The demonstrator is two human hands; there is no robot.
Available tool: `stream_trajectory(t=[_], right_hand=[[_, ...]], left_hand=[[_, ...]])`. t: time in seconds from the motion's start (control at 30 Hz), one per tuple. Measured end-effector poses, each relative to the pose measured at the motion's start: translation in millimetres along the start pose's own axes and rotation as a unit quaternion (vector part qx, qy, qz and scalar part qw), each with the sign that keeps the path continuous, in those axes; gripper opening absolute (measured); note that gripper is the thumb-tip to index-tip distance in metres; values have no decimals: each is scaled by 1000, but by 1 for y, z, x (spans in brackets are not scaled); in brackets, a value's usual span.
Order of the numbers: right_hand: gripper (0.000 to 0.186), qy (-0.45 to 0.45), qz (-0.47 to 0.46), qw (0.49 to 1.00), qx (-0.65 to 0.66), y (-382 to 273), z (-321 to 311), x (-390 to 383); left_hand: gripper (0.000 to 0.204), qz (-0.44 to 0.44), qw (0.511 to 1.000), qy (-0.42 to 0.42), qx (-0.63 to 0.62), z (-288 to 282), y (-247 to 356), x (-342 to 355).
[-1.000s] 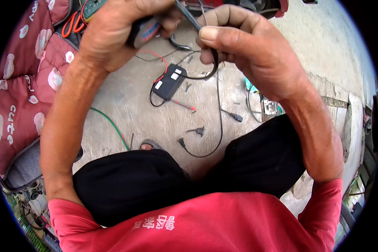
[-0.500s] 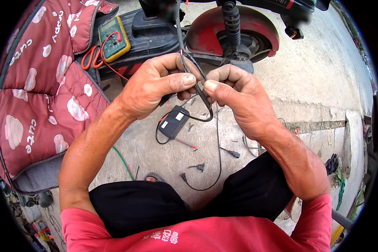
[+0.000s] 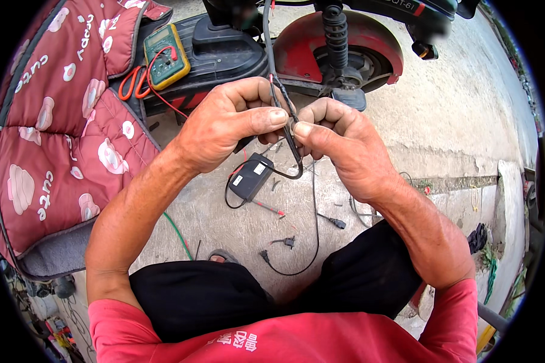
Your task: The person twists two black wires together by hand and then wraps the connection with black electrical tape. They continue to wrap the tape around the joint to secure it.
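Note:
My left hand [image 3: 231, 124] pinches a black cable [image 3: 267, 42] that runs down from the scooter at the top. A dark object, partly hidden, sits behind that hand's fingers. My right hand [image 3: 345, 145] grips the same cable just beside the left thumb, where it has dark wrapped sections. Below my hands a black box with white labels [image 3: 253, 176] lies on the concrete, wired with black and red leads. Black plugs [image 3: 289, 242] and loose cords lie nearer my knees.
The scooter's red front wheel [image 3: 369, 42] and black deck [image 3: 221, 66] fill the top, with a yellow-green multimeter [image 3: 158, 39] on the deck. A quilted maroon pad [image 3: 54, 157] hangs at the left. A concrete edge [image 3: 501, 187] runs along the right.
The view has tilted up, bringing the scooter into sight. My left hand has moved in beside the right on the cable; the dark roll it showed earlier is now mostly hidden.

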State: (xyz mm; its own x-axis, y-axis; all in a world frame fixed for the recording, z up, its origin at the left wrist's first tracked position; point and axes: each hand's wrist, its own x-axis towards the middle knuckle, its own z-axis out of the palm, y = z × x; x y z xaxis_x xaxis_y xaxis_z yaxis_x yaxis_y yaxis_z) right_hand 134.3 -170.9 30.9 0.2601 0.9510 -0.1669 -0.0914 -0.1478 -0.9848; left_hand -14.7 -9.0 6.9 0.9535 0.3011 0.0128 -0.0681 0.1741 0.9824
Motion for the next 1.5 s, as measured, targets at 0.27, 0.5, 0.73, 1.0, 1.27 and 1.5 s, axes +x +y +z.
stream_trajectory(t=[0.27,0.5,0.73,1.0,1.27,1.5], right_hand=[[16,-12,0,999,46,6,-3,4],[16,-10,7,998,56,6,-4,4],[18,-8,6,999,46,10,-5,7],[19,-8,17,999,32,10,-5,8],[24,42,-64,996,-43,14,-8,9],[20,43,-31,998,-18,12,-14,-3]], left_hand=[[26,0,1000,-1,-4,-4,-3,0],[25,-2,1000,-3,-18,-3,-3,1],[25,2,1000,-5,-22,-6,-3,1],[25,-4,1000,0,0,-6,-1,1],[27,-5,998,43,38,-12,-15,-4],[17,-169,923,-71,339,-8,-74,-23]])
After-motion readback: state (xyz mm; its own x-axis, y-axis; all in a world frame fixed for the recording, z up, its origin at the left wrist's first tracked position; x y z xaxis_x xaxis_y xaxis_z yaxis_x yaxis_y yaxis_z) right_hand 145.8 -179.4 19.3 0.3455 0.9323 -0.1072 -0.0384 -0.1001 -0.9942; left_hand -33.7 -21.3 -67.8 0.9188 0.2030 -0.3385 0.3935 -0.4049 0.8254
